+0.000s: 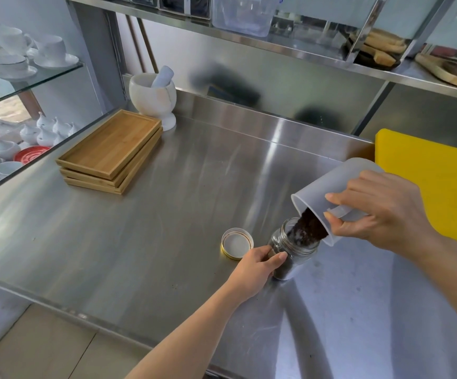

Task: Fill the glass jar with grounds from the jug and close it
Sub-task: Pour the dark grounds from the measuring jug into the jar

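A small glass jar (297,248) stands upright on the steel counter, and my left hand (257,266) grips its left side. My right hand (377,209) holds a translucent white plastic jug (328,187) by its handle, tipped down to the left over the jar's mouth. Dark grounds (309,228) slide from the jug's rim into the jar. The jar's bottom holds dark grounds. The gold lid (237,243) lies upside down on the counter just left of the jar.
A stack of three wooden trays (112,151) sits at the back left, with a white mortar and pestle (153,95) behind it. A yellow board (435,184) lies at the right. White cups fill glass shelves (17,86) on the left. A steel shelf runs overhead.
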`<act>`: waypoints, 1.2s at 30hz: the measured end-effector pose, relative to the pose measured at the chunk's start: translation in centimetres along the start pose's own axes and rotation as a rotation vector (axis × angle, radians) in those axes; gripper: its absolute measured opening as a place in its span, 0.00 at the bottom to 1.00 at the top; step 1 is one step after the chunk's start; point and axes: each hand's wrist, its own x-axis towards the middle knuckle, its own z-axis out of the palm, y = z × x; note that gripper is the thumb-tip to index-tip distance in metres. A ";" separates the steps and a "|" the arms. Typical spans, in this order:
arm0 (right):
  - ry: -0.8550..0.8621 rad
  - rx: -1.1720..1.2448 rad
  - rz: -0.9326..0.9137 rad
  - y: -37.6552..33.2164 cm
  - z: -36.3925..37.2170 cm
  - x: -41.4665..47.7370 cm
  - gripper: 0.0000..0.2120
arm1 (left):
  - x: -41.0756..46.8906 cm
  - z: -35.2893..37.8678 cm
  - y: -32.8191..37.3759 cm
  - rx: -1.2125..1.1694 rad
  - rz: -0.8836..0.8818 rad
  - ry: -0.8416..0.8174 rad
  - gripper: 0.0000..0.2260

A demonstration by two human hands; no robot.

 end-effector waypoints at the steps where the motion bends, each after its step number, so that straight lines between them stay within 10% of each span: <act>1: 0.010 0.001 0.004 0.0 0.0 0.0 0.14 | 0.0 0.0 0.0 -0.003 -0.001 -0.002 0.14; 36: -0.023 -0.107 -0.119 -0.9 -0.4 -0.1 0.11 | 0.0 0.1 -0.2 -0.023 -0.013 0.009 0.14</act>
